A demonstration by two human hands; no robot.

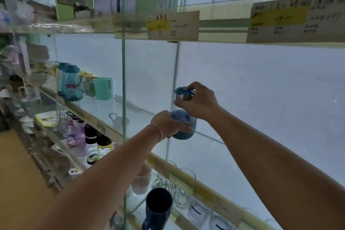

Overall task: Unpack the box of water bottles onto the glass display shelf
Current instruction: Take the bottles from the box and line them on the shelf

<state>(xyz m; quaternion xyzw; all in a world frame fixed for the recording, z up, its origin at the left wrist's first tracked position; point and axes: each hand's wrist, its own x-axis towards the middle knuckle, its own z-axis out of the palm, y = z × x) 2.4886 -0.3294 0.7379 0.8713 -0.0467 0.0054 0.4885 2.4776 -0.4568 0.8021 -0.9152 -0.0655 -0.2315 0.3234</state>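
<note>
I hold one water bottle [183, 117] with both hands just above the glass display shelf [211, 157], close to a vertical glass divider [123, 84]. It has a clear body, a blue base and a blue lid with a metal collar. My left hand [168, 126] wraps the blue lower part. My right hand [198, 101] grips the lid from above and the right. The bottle stands roughly upright. No box is in view.
On the shelf left of the divider stand a blue cartoon-print jug [70, 86] and a mint cup [103, 88]. The shelf below holds several bottles [80, 136], glasses and a dark blue mug [158, 209]. Price cards [172, 25] hang on the shelf above.
</note>
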